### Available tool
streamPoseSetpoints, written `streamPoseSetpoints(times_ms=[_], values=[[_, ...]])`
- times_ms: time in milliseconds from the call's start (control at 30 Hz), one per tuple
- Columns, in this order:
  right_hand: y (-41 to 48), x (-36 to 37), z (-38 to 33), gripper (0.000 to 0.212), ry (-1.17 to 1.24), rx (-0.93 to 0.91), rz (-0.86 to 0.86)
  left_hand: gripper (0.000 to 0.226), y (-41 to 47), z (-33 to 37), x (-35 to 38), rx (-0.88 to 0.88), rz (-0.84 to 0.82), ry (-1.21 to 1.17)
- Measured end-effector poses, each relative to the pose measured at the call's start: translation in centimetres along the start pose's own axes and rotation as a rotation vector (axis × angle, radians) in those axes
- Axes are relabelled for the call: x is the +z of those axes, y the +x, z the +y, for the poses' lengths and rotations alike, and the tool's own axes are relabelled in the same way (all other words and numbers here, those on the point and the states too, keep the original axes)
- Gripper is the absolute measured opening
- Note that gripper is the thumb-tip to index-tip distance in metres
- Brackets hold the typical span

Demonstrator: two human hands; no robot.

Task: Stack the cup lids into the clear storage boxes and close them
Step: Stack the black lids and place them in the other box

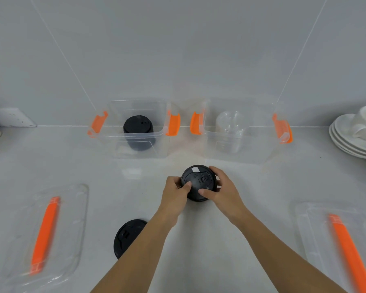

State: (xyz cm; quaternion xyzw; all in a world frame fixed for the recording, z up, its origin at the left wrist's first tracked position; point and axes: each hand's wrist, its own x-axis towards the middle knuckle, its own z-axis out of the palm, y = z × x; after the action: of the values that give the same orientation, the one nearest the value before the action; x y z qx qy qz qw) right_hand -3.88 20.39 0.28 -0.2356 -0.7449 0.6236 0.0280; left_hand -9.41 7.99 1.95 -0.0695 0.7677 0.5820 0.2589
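Left hand [179, 188] and right hand [221, 188] both clasp black lid stack [199, 182] — round, matte, sip-tab on top — centre surface [251, 182], near side of clear boxes [135, 132].

The pale counter [251, 187] carries two open clear boxes [135, 132], two box covers [49, 231], one black lid [126, 236] and stacked plates [351, 140].

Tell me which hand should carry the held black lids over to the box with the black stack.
Left, probably. Both the left hand and right hand grip the black lids, but the box holding the black stack sits to the left, so the left arm reaches it without crossing over.
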Motion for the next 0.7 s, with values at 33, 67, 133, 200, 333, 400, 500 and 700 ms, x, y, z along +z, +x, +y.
streamPoseSetpoints(times_ms=[33, 67, 133, 200, 333, 400, 500, 700], values=[[-0.1, 0.2, -0.3, 0.071, 0.001, -0.007, 0.004, 0.018, -0.1, 0.1, -0.5, 0.010, -0.003, -0.017], [-0.1, 0.5, -0.7, 0.071, 0.001, -0.017, 0.010, 0.018, -0.3, 0.2, -0.9, 0.020, -0.004, -0.034], [-0.3, 1.2, -1.5, 0.070, 0.001, -0.039, 0.018, 0.019, -0.8, 0.7, -2.0, 0.043, 0.000, -0.071], [-0.4, 2.0, -2.2, 0.069, 0.012, -0.060, 0.014, 0.020, -1.3, 1.2, -3.1, 0.075, 0.016, -0.097], [-1.1, 4.2, -3.5, 0.066, 0.023, -0.098, -0.031, 0.019, -2.5, 1.9, -5.8, 0.122, 0.075, -0.116], [-1.7, 5.4, -3.9, 0.070, 0.008, -0.110, -0.057, 0.020, -3.2, 1.8, -7.1, 0.126, 0.112, -0.127], [-2.7, 7.2, -4.3, 0.073, -0.028, -0.125, -0.098, 0.021, -4.3, 1.2, -9.1, 0.120, 0.148, -0.141], [-5.1, 10.3, -3.6, 0.070, -0.071, -0.130, -0.176, 0.020, -6.4, -1.7, -12.4, 0.052, 0.191, -0.164]])
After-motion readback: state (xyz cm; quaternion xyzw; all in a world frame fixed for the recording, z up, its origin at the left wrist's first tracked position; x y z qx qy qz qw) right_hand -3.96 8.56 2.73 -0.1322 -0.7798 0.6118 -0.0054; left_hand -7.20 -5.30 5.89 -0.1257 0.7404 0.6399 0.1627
